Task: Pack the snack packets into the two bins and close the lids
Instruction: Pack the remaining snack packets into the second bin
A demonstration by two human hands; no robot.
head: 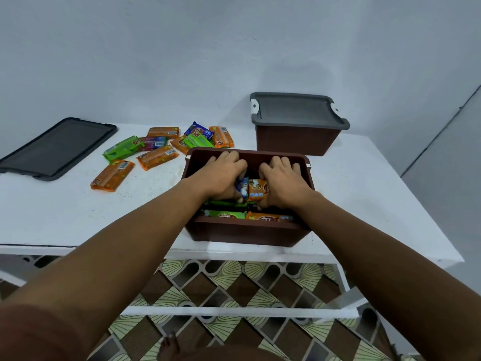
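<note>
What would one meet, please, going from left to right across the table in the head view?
Loose grey lid → scattered snack packets → open brown bin → closed brown bin.

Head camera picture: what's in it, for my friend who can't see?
A left hand and right hand grip snack packets inside an open brown bin. Loose packets lie on the white table beside a dark grey lid at the left; a second bin, lid on, stands behind at the right.
</note>
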